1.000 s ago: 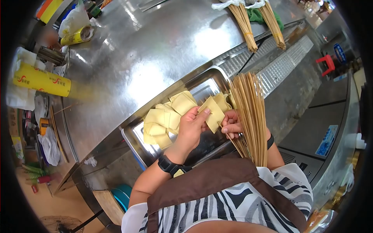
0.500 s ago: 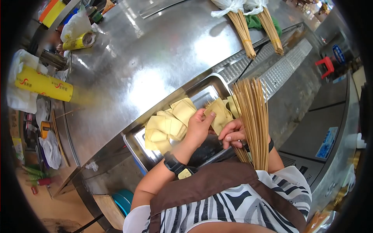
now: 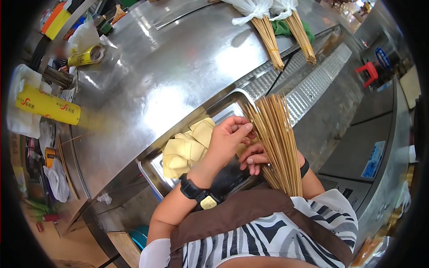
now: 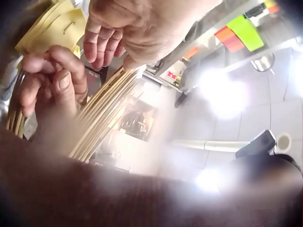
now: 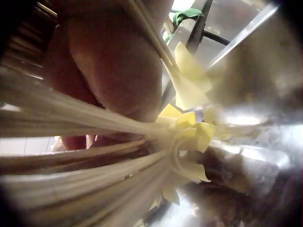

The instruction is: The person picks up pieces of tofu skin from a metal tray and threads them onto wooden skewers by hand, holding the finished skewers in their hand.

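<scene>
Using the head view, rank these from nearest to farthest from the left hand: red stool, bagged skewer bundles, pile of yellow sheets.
From the left hand:
1. Pile of yellow sheets: just to its left.
2. Bagged skewer bundles: ahead, toward the right.
3. Red stool: far off to the right.

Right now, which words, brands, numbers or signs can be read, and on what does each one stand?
"保鲜膜", it appears, on the large yellow roll.
Too small: blue label on the grey cabinet.
Too small: blue oval sign.
Too blurred: print on the small yellow roll.
</scene>
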A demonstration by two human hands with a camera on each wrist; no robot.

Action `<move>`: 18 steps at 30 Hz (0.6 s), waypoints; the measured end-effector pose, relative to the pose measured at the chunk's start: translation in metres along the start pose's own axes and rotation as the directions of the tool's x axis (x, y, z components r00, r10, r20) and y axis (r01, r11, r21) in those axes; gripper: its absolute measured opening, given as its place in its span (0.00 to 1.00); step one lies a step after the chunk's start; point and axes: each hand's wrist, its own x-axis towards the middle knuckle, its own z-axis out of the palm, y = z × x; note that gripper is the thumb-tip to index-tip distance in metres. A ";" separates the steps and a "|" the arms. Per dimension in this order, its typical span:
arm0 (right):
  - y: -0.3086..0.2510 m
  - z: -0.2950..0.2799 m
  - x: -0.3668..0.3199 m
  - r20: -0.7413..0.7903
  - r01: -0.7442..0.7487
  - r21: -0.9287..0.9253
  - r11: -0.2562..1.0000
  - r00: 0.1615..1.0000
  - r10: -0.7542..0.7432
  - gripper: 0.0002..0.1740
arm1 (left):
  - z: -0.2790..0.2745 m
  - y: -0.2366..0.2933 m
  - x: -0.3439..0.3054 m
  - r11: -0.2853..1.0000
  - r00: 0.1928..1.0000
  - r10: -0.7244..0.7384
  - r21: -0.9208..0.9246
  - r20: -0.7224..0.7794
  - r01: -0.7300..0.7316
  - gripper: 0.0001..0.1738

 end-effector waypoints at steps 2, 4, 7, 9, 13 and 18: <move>-0.003 0.004 -0.003 -0.046 0.039 0.003 0.999 0.998 -0.039 0.12 | 0.000 -0.001 0.003 0.994 0.999 -0.045 -0.102 0.008 0.045 0.08; 0.000 -0.004 0.001 -0.026 -0.008 -0.011 1.000 1.000 0.008 0.12 | -0.003 -0.004 -0.003 0.995 0.998 -0.004 -0.100 0.056 0.009 0.05; 0.003 -0.009 -0.002 -0.010 -0.026 0.088 0.996 1.000 0.027 0.12 | -0.024 -0.008 -0.012 0.999 0.997 0.031 -0.047 0.069 -0.028 0.05; 0.000 -0.010 -0.004 -0.021 0.015 0.240 0.971 1.000 -0.011 0.09 | -0.035 -0.010 -0.020 1.000 1.000 -0.009 -0.028 0.025 0.010 0.04; 0.006 -0.010 0.003 0.079 0.042 0.039 0.998 0.996 -0.045 0.07 | -0.046 -0.014 -0.033 1.000 0.999 -0.017 0.025 -0.031 0.018 0.04; 0.001 -0.010 0.003 0.074 0.006 0.008 1.000 0.997 -0.007 0.04 | -0.065 -0.002 -0.054 0.556 0.913 0.408 0.795 -0.006 -0.243 0.08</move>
